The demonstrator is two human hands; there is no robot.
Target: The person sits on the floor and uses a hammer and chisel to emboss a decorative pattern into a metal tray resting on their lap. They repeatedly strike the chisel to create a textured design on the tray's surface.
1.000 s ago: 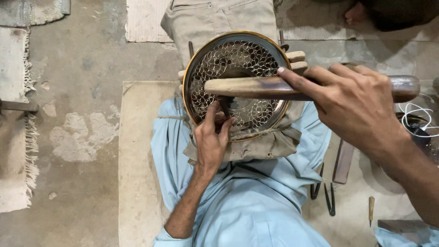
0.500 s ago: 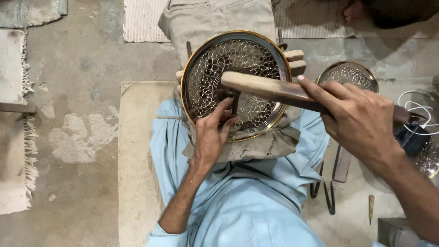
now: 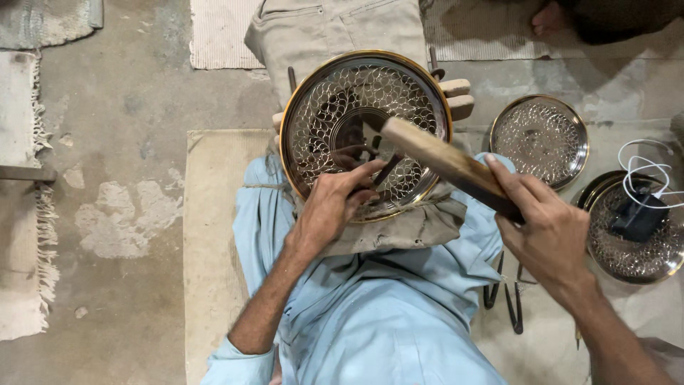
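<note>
Seated on the floor, I work a round metal plate (image 3: 335, 107) with an engraved scale pattern and a brass-coloured rim — it rests tilted on a cloth pad (image 3: 420, 227) in my lap. My left hand (image 3: 335, 203) lies on the plate's lower edge, fingers pinched around a thin dark chisel (image 3: 388, 170) whose tip meets the patterned surface. My right hand (image 3: 545, 232) is wrapped firmly around the lower end of a wooden mallet (image 3: 442, 160); its pale head hangs above the plate's centre, just beside the chisel. To my right, on the concrete floor (image 3: 128, 142), lie two more patterned plates — a smaller one (image 3: 539, 139) and one (image 3: 641, 253) carrying a black charger (image 3: 636, 217) with a white cable. Dark pliers (image 3: 507, 299) lie beside my leg.
</note>
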